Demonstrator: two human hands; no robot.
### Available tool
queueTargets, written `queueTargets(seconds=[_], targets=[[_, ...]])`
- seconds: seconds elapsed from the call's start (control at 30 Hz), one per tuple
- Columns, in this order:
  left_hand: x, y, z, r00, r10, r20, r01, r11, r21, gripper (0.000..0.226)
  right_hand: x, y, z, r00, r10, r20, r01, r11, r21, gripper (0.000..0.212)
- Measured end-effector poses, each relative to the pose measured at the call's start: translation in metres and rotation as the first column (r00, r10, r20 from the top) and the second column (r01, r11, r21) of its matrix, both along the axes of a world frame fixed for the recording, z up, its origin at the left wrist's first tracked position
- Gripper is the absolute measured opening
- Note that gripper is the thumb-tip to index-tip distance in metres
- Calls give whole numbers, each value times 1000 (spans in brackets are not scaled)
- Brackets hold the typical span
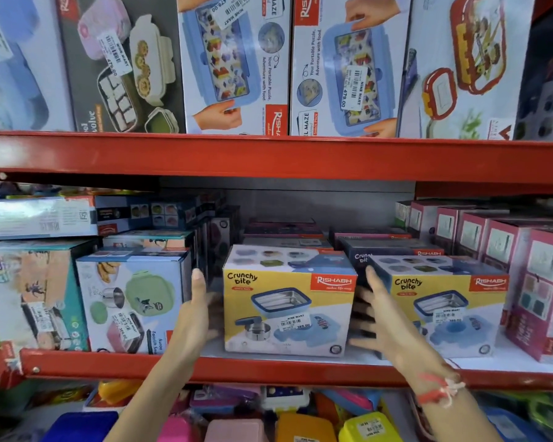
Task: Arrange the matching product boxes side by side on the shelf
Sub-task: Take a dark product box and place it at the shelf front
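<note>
Two matching yellow and blue "Crunchy bite" boxes stand on the middle shelf. The left box sits between my two hands. The right box stands beside it with a dark gap between them. My left hand is at the left box's left side, fingers spread and blurred. My right hand is in the gap at that box's right side, fingers spread. Whether either hand touches the box is unclear. More boxes of this kind lie stacked behind.
A green lunch-box carton stands left of my left hand. Pink cartons line the right end. The red shelf edge runs in front. Large boxes fill the shelf above; coloured plastic containers lie below.
</note>
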State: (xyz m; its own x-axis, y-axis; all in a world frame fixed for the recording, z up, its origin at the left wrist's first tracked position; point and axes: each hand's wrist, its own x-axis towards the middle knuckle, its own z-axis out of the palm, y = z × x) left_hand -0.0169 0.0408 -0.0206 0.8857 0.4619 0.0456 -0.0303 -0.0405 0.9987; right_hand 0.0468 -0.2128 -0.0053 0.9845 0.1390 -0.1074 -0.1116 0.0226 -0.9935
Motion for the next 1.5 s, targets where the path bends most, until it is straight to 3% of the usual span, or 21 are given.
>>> queueTargets(seconds=[0.07, 0.17, 0.27, 0.33, 0.4, 0.53, 0.7, 0.87, 1.1, 1.27, 1.5], targets=[[-2, 3, 8, 992, -9, 123, 11, 1000, -18, 62, 0, -6, 8, 997, 37, 66, -40, 998, 45, 44], [-8, 13, 20, 974, -3, 225, 7, 1000, -14, 43, -7, -16, 26, 986, 60, 152, -81, 988, 133, 50], [-9, 18, 28, 969, -33, 244, 32, 999, 10, 39, -14, -17, 34, 965, 104, 242, -119, 992, 46, 53], [-10, 14, 30, 963, -72, 261, 62, 997, 46, 37, -19, -12, 35, 943, 83, 322, -81, 997, -19, 43], [-10, 10, 30, 959, -87, 270, 79, 996, 43, 39, -22, -6, 34, 914, 41, 405, -40, 999, -11, 30], [-13, 14, 28, 954, -102, 283, 106, 994, 4, 43, -28, -5, 33, 843, 51, 536, -52, 999, -13, 41], [-19, 18, 21, 948, -193, 253, 175, 980, 94, 32, -25, -6, 24, 767, 30, 641, -73, 996, 40, 25], [-15, 21, 8, 941, -239, 241, 223, 971, 91, 50, -13, -7, 6, 746, 34, 665, -86, 995, 46, 39], [-1, 27, -21, 940, -190, 284, 168, 981, 100, 64, 0, 1, -24, 804, -29, 594, -46, 993, 110, 69], [3, 29, -43, 955, -120, 272, 89, 988, 127, 69, 5, 7, -45, 784, -81, 615, 74, 997, 36, 61], [2, 16, -53, 967, 10, 253, -44, 991, 129, 67, 8, 13, -60, 774, -89, 627, 110, 994, 5, 50]])
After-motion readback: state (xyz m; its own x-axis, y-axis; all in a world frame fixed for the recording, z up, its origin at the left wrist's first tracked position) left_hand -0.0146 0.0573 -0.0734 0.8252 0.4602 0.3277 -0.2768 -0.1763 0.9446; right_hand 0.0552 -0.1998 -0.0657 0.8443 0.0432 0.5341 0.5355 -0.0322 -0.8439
